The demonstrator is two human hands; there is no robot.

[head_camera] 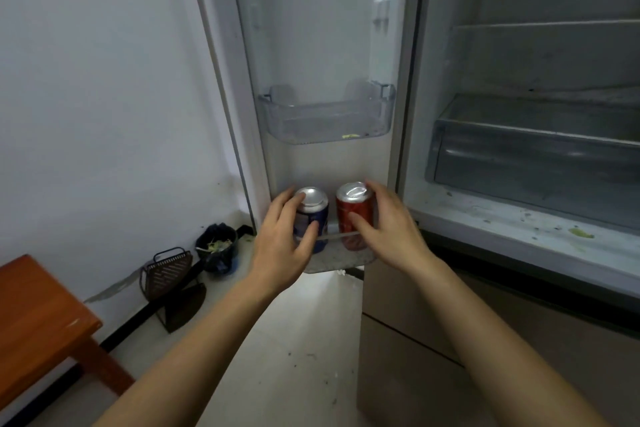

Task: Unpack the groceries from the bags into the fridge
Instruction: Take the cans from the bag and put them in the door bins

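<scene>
The fridge door [311, 28] stands open in front of me. In its lowest door bin [346, 258] two drink cans stand upright side by side. My left hand [282, 241] wraps around the blue can [313, 206] on the left. On the right, the red can [353, 210] sits in the curl of my right hand [388, 229]. Both cans rest behind the bin's clear front rail. No grocery bags are in view.
A clear bin [327, 114] hangs higher on the door, holding only a small yellow scrap. Right of it the fridge interior shows glass shelves [547, 24] and a drawer [533, 156]. An orange wooden table [38, 315], a dustpan [166, 274] and a small dark bin [216, 248] sit at the left.
</scene>
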